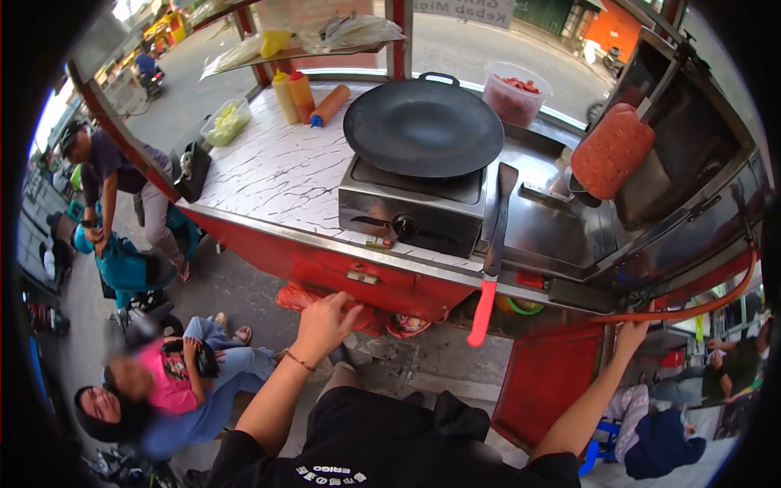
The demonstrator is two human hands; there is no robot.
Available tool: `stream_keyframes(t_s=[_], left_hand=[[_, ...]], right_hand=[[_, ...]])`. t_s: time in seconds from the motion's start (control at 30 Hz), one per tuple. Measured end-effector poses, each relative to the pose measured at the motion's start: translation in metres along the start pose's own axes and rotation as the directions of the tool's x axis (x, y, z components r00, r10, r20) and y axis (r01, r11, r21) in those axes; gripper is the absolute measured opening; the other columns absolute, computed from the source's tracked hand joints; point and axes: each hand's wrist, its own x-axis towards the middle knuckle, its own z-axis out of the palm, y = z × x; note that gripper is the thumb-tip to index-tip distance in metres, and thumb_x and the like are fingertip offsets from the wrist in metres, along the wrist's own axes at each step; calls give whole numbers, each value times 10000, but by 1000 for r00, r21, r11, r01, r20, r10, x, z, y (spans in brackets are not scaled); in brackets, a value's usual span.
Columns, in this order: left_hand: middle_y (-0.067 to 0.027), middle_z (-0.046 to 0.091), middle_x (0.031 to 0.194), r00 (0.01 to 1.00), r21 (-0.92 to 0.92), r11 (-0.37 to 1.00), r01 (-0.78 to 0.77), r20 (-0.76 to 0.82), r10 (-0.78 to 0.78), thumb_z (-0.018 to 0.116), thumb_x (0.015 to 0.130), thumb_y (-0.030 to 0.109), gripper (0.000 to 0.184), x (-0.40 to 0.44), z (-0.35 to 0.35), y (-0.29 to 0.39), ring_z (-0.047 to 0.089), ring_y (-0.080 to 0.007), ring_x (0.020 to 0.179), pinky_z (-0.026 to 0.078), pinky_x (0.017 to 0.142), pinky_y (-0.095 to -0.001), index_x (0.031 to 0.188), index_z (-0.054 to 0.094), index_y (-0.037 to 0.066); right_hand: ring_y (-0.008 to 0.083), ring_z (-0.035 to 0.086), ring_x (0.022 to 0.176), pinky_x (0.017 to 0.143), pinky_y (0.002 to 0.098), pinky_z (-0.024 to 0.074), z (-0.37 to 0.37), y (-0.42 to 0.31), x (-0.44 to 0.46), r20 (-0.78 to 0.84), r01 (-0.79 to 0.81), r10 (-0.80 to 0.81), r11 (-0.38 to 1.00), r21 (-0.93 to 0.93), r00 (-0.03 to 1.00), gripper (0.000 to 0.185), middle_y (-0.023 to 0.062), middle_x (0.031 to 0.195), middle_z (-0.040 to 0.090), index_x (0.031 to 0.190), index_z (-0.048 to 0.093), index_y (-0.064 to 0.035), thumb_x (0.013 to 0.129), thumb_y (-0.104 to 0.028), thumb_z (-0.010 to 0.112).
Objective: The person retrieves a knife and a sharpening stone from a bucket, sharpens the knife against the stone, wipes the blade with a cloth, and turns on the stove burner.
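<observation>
My left hand (pixel 327 327) hangs in front of the cart's red front panel (pixel 325 259), fingers loosely bent and apart, holding nothing I can see. My right hand (pixel 631 332) reaches to the cart's right front corner, beside the orange hose (pixel 691 315); its fingers are partly hidden, so its grip is unclear. Between the hands, a long knife (pixel 496 236) with a red handle lies across the counter's edge, handle jutting out towards me. A black flat pan (pixel 423 126) rests on a steel gas stove (pixel 366 213). Below my right forearm stands a red cabinet door (pixel 541 390).
At right, a meat block (pixel 614 152) stands in an upright grill. Behind are a tub of red food (pixel 515 96), sauce bottles (pixel 299 96) and a tub of green vegetable (pixel 228 122). People sit at lower left (pixel 183 374) and right (pixel 663 439); another (pixel 106 179) is by a scooter.
</observation>
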Motion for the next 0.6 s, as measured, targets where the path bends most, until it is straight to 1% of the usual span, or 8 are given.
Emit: stream_keyframes(t_s=[0.07, 0.27, 0.3, 0.37, 0.43, 0.5, 0.57, 0.6], left_hand=[[-139, 679, 777, 978, 117, 983, -142, -140, 158, 681, 923, 333, 271, 66, 5, 22, 679, -346, 686, 533, 590, -428, 909, 641, 65], [-159, 666, 712, 952, 237, 932, -273, -70, 297, 645, 944, 353, 357, 148, 23, 48, 659, -377, 631, 514, 566, -477, 774, 613, 40], [-182, 662, 686, 967, 194, 951, -241, -35, 253, 633, 956, 323, 351, 150, 24, 45, 655, -366, 597, 510, 567, -467, 786, 643, 16], [-154, 673, 660, 990, -231, 970, 70, 136, -39, 600, 995, 308, 352, 153, 25, 45, 648, -289, 545, 480, 518, -406, 855, 673, -6], [-114, 677, 669, 964, -575, 775, 261, 198, -178, 560, 1030, 306, 380, 150, 35, 41, 623, -197, 527, 439, 497, -327, 907, 678, -33], [-102, 687, 789, 895, -846, 327, 421, 330, -299, 530, 1052, 326, 402, 144, 46, 41, 626, -165, 639, 455, 597, -269, 965, 654, -46], [-92, 688, 827, 847, -891, 38, 453, 417, -329, 529, 1053, 330, 385, 146, 54, 31, 625, -172, 720, 476, 652, -265, 997, 651, -31], [-83, 692, 860, 866, -892, 10, 452, 436, -244, 537, 1048, 329, 368, 146, 52, 30, 622, -182, 767, 489, 680, -270, 1016, 650, -20]], right_hand=[[98, 512, 543, 502, 257, 454, 3, -23, -61, -1, 4, -4, 1000, -10, 1000, 670, 31, 763, 558, 1559, 352, -132, 952, -53, 626], [53, 493, 579, 491, 226, 425, -32, -28, -217, 217, -102, 118, 991, -83, 969, 586, -4, 749, 514, 1505, 450, -122, 953, -30, 626], [54, 491, 587, 492, 229, 427, -38, -18, -238, 285, -117, 142, 988, -103, 948, 565, -7, 740, 507, 1486, 475, -114, 949, -25, 626], [85, 509, 579, 538, 250, 419, -51, 9, -278, 381, -188, 238, 968, -163, 894, 495, 15, 724, 544, 1403, 556, -86, 922, -21, 651], [97, 502, 570, 546, 265, 424, -60, 26, -311, 430, -260, 320, 946, -193, 844, 458, 36, 710, 554, 1354, 587, -71, 906, -18, 662], [102, 501, 565, 548, 263, 424, -70, 68, -352, 512, -347, 386, 921, -175, 768, 465, 45, 709, 560, 1349, 592, -76, 894, -16, 669], [118, 525, 573, 559, 278, 448, -79, 73, -374, 574, -408, 447, 889, -205, 686, 453, 62, 716, 567, 1335, 606, -79, 891, -22, 675], [125, 529, 575, 563, 285, 454, -83, 82, -385, 588, -412, 449, 888, -205, 673, 451, 68, 719, 571, 1334, 606, -78, 891, -26, 676]])
